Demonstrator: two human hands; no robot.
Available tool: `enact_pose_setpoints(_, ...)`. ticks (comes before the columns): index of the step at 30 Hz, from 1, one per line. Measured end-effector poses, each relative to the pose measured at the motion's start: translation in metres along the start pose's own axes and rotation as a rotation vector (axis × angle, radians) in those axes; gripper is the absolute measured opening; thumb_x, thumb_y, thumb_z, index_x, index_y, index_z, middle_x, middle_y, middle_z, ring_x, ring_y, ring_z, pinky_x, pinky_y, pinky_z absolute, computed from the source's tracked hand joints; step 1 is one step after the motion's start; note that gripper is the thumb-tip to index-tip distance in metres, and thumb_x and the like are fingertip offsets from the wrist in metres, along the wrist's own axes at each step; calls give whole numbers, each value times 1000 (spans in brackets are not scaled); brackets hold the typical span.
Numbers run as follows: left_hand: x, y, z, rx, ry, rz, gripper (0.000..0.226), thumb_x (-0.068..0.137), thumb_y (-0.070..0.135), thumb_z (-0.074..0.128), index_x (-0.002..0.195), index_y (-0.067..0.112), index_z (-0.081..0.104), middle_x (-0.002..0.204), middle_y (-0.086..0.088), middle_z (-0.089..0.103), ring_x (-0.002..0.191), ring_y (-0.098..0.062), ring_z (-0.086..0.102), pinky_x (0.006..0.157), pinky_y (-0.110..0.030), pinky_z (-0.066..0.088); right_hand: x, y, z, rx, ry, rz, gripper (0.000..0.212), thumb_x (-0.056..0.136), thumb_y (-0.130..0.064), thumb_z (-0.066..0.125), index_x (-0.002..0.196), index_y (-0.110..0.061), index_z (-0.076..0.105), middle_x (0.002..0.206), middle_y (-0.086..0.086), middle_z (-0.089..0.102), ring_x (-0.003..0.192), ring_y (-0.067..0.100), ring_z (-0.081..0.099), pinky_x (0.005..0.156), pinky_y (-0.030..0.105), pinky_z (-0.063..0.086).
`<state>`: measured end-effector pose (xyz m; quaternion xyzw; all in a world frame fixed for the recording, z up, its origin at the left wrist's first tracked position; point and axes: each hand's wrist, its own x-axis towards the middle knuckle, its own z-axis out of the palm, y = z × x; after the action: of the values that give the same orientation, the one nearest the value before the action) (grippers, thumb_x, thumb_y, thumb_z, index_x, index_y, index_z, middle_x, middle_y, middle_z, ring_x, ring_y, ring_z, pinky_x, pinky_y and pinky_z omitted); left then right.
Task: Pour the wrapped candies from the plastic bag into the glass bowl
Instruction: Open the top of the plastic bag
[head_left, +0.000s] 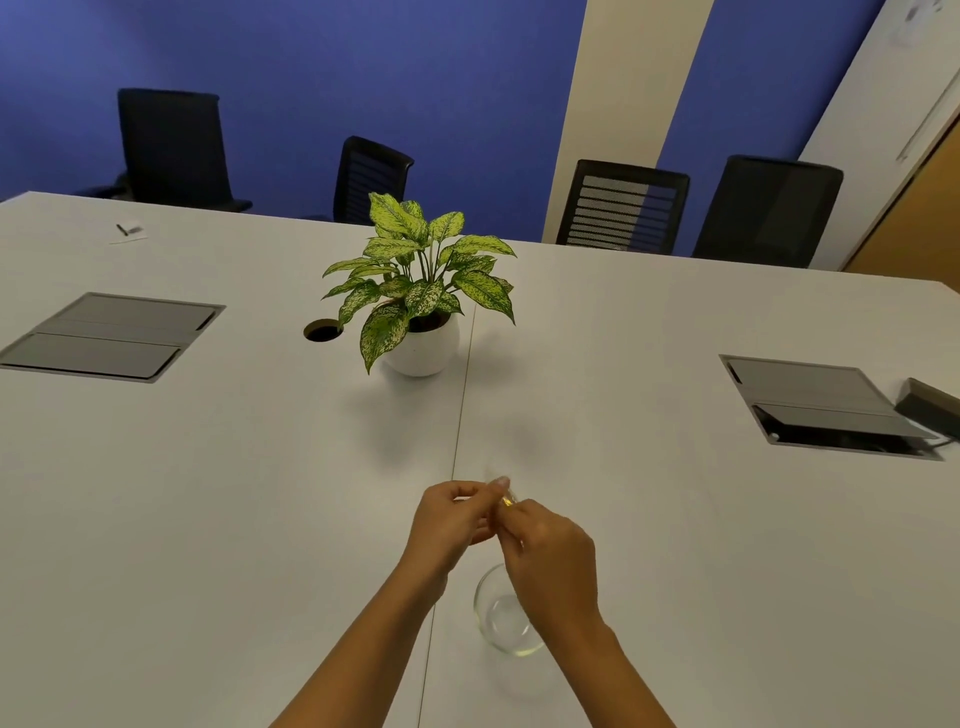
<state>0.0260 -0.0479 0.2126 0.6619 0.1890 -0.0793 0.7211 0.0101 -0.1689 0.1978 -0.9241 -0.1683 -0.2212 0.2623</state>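
A clear glass bowl (500, 618) stands on the white table near me, partly covered by my right wrist; it looks empty. Above and beyond it, my left hand (451, 519) and my right hand (550, 556) meet, both pinching a small clear plastic bag (503, 488). The bag is mostly hidden between the fingers. A glint of gold wrapping shows inside it where the fingertips touch. The candies themselves cannot be made out clearly.
A potted plant (421, 296) in a round white pot stands mid-table beyond my hands. Grey cable hatches (109, 338) (821, 405) sit left and right, with a round cable hole (322, 330) by the plant. A dark box (932, 410) lies at the right edge. Black chairs (621, 208) line the far side.
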Motion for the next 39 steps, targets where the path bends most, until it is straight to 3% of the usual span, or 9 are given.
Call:
enact_pose_setpoints(4, 1, -3, -3, 57, -2, 2, 24, 92, 20, 60, 103, 2, 71, 88, -9, 75, 79, -19, 74, 63, -18, 59, -8, -3, 2, -79, -30, -89, 16, 81, -25, 72, 96, -20, 75, 69, -5, 74, 49, 11, 62, 49, 23, 54)
enact_pose_setpoints(10, 3, -4, -7, 3, 60, -30, 18, 92, 17, 60, 101, 7, 72, 86, -5, 73, 75, -16, 71, 56, -15, 56, -14, -11, 4, -5, -59, -58, 29, 78, -27, 76, 106, -20, 74, 88, -4, 78, 61, 12, 71, 61, 21, 57)
enact_pose_setpoints(15, 4, 1, -10, -87, 77, -45, 12, 88, 15, 66, 92, 8, 74, 82, -7, 76, 67, -17, 75, 54, -20, 57, -10, -14, -4, 322, -117, 239, 27, 87, -35, 66, 112, -27, 70, 103, -13, 73, 81, -6, 65, 74, 1, 45)
enact_pose_setpoints(18, 4, 3, -10, -93, 91, -37, 13, 86, 13, 68, 94, 5, 74, 82, -9, 76, 67, -17, 75, 56, -20, 58, -2, -15, -9, 426, -128, 396, 27, 87, -39, 64, 112, -30, 70, 101, -24, 65, 81, -16, 59, 74, 2, 47)
enact_pose_setpoints(21, 2, 2, -6, -63, 96, -6, 16, 83, 14, 71, 93, 3, 75, 85, -12, 76, 73, -21, 75, 62, -23, 61, 4, -16, -13, 452, -146, 454, 23, 88, -38, 65, 107, -29, 73, 96, -18, 73, 76, -13, 63, 78, 13, 56)
enact_pose_setpoints(26, -3, 2, -3, -49, 80, 29, 11, 78, 20, 76, 81, 9, 77, 74, -9, 76, 66, -19, 75, 60, -23, 60, 5, -17, -17, 386, -159, 444, 26, 84, -38, 69, 106, -24, 74, 96, -7, 77, 72, -5, 63, 68, 2, 44)
enact_pose_setpoints(34, -10, 1, 1, -65, 71, 41, 8, 84, 19, 70, 77, 16, 75, 71, -1, 75, 62, -15, 74, 54, -18, 57, 1, -20, -17, 295, -190, 424, 32, 87, -42, 65, 110, -22, 72, 98, -2, 77, 85, 12, 71, 70, 6, 43)
enact_pose_setpoints(39, -10, 1, 1, -46, 31, 13, 13, 91, 14, 61, 93, 11, 74, 81, -3, 74, 70, -14, 74, 55, -16, 56, -2, -19, -16, 248, -201, 396, 32, 90, -38, 61, 115, -19, 70, 102, 2, 76, 89, 16, 71, 76, 11, 46)
